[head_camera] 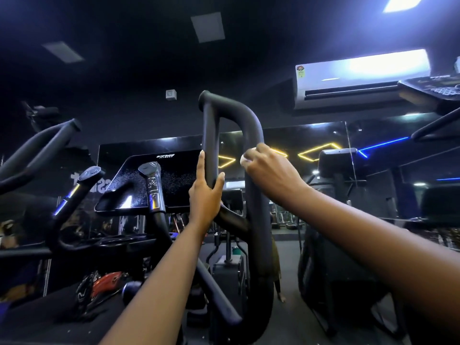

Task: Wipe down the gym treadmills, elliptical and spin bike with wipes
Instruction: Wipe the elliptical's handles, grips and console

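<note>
Centre of frame. Our left hand [205, 195] curls fingers and thumb round left bar of handle [234, 108], we think to keep it steady. Our right hand [270, 170] presses wipe [245, 159] on right bar, fingers curled round it, for rubbing.

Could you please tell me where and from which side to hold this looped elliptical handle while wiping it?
Probably the straight left upright of the looped handle, below its top bend, reached from the near side: it is slim, round and vertical, so a hand wraps it, as the left hand does. That leaves the right bar free for the wipe under the right hand.
</note>
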`<state>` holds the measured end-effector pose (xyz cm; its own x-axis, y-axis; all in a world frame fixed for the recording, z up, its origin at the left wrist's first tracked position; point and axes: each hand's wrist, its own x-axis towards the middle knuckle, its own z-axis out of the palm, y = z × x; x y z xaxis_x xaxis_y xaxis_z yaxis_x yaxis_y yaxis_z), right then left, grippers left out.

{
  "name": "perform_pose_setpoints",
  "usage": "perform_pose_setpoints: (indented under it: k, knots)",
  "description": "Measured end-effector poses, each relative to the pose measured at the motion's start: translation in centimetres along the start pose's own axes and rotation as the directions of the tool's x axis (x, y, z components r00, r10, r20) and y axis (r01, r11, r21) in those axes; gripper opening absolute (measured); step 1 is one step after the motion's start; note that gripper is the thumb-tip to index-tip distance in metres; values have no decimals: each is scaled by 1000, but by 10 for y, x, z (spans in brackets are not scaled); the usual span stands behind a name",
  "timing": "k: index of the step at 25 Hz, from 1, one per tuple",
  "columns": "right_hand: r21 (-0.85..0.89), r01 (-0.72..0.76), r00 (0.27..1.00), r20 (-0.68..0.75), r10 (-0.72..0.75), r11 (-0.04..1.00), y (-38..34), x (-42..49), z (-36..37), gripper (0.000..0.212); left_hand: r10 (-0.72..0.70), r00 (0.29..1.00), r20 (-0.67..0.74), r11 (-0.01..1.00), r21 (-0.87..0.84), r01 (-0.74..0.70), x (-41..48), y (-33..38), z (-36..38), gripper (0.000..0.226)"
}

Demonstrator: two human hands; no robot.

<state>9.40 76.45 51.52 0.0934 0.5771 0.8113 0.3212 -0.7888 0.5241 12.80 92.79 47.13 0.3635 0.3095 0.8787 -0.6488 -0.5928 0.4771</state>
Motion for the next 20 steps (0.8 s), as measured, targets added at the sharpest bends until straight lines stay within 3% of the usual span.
perform_pose_setpoints:
  k: [3, 6, 9, 13, 15, 17, 20]
  knots:
    - [-54, 90, 994, -55, -93, 994, -17, -49, 1, 30, -9, 1000, -3, 1000, 24, 9, 0, 2, 0, 66]
    - [133, 87, 985, -160, -66, 987, -31, -94, 16, 33, -40, 999, 4, 998, 42, 40, -9, 0, 0, 63]
    - [180, 43, 985, -174, -12, 983, -51, -120, 27, 45, -97, 995, 30, 995, 30, 96, -34, 1, 3, 60]
    - [368, 66, 982, -187, 4, 927, -56, -142, 23, 37, -120, 992, 48, 992, -34, 122, -84, 4, 9, 61]
    - [595, -30, 962, -201, 185, 803, -46, -136, 18, 34, -125, 988, 93, 980, -142, 137, -108, 4, 17, 59]
    - [738, -191, 868, -180, 462, 647, -28, -111, 18, 37, -147, 975, 169, 957, -226, 184, -120, 6, 30, 54]
    - [787, -285, 807, -112, 580, 548, -21, -86, 28, 36, -159, 960, 232, 896, -373, 239, -131, 7, 48, 69]
